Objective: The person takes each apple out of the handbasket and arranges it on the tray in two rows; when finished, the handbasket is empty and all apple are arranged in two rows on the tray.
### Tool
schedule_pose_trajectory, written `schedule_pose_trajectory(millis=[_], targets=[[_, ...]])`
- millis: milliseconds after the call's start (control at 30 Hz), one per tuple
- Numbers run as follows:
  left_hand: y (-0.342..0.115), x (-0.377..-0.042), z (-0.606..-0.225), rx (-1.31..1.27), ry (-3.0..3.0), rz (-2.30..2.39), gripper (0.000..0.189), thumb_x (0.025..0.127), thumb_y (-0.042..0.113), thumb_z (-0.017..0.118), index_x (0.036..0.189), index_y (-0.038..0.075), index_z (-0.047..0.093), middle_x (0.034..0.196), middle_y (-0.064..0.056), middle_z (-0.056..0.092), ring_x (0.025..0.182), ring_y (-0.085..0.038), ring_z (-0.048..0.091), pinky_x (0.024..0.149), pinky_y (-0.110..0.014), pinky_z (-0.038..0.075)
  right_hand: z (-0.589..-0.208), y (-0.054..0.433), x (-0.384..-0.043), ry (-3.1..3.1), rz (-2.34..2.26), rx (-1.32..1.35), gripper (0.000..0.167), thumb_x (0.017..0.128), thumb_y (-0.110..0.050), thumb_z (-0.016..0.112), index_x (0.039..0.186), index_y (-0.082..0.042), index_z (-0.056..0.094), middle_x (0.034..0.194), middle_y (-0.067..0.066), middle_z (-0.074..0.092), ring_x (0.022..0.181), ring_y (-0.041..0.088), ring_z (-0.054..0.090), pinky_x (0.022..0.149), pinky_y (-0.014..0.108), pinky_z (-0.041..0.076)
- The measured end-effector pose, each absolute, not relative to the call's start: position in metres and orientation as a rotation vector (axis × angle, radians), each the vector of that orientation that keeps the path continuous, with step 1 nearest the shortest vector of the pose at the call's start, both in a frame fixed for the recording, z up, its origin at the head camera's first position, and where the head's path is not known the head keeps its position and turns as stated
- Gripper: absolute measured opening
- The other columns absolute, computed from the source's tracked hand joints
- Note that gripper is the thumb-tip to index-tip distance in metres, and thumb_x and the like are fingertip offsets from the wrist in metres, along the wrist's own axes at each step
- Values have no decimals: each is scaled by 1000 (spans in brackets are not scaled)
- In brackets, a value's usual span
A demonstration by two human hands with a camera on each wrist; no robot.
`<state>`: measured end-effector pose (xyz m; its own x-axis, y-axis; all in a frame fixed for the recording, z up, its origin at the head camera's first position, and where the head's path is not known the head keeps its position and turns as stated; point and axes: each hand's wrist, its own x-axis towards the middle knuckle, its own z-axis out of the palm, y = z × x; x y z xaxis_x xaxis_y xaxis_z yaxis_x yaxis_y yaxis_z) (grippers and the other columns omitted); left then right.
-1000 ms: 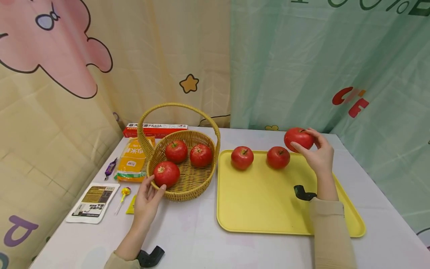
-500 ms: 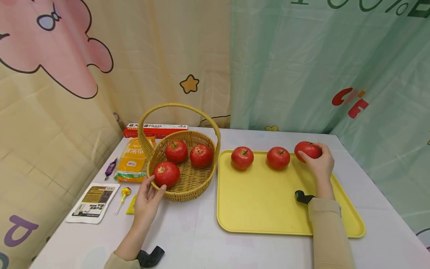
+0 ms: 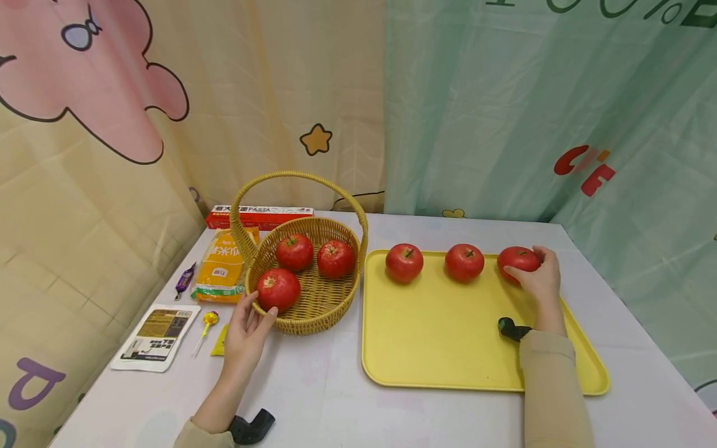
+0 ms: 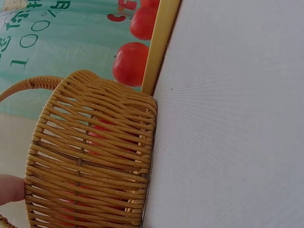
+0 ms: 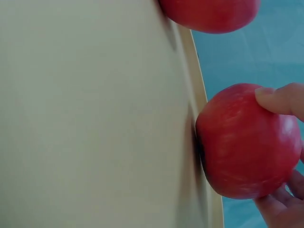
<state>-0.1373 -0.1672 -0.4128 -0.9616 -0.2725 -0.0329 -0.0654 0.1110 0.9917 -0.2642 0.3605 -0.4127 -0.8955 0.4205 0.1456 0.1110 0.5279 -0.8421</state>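
In the head view my right hand (image 3: 542, 277) grips a red apple (image 3: 518, 261) at the back right of the yellow tray (image 3: 437, 336), thumb on its near side. The right wrist view shows that apple (image 5: 247, 142) low against the tray, with the thumb on top and fingers behind. Two more apples, a middle one (image 3: 463, 262) and a left one (image 3: 404, 262), stand in a row along the tray's back. My left hand (image 3: 245, 333) holds the near left rim of a wicker basket (image 3: 313, 325). Inside lie three apples, including a front one (image 3: 278, 290).
Left of the basket lie an orange food bag (image 3: 218, 270), a purple-wrapped candy (image 3: 184, 280), a lollipop (image 3: 210, 319), a white pouch (image 3: 155, 338) and a partly hidden yellow packet (image 3: 220, 343). A red pasta box (image 3: 260, 218) lies behind. The basket's tall handle (image 3: 297, 175) arches above it.
My right hand has lowered its apple and moved it slightly right, onto the back right of the tray beside the other two. The left hand and basket have stayed in place.
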Motion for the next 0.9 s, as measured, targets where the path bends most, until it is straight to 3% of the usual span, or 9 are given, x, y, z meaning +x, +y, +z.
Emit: schedule_pose_trajectory(millis=[133, 333, 533, 733, 900], targets=[[-167, -138, -413, 336, -2212, -1961, 59, 93, 25, 60, 142, 8, 34, 156, -4, 6, 139, -19, 20, 106, -29, 29, -412, 364, -263, -2486, 1316, -435, 85, 82, -15, 72, 146, -3, 17, 145, 24, 21, 132, 40, 23, 108, 53, 29], [-167, -138, -413, 341, -2223, -1957, 59, 93, 26, 60, 143, 8, 34, 156, -4, 5, 139, -19, 20, 106, -29, 29, -395, 357, -258, -2542, 1202, -411, 89, 82, -26, 73, 147, -2, 18, 146, 26, 19, 132, 43, 21, 107, 57, 27], [-167, -138, -412, 348, -2232, -1950, 60, 93, 28, 60, 143, 9, 33, 156, -3, 5, 140, -19, 20, 106, -30, 29, -345, 320, -245, -2368, 1338, -385, 78, 86, -39, 66, 147, -15, 25, 151, 11, 22, 136, 30, 22, 111, 47, 28], [-167, -137, -412, 364, -2225, -1952, 60, 93, 28, 60, 144, 10, 33, 157, -3, 4, 140, -19, 19, 106, -31, 29, -311, 258, -232, -2019, 1664, -79, 53, 87, -22, 68, 133, -17, 44, 136, 3, 43, 126, 20, 40, 102, 28, 41], [-166, -137, -411, 373, -2232, -1945, 60, 93, 28, 60, 144, 10, 33, 157, -3, 5, 140, -19, 19, 107, -31, 30, -305, 212, -229, -1846, 1816, 266, 40, 87, -10, 67, 123, -9, 51, 123, 6, 53, 116, 22, 49, 94, 23, 46]])
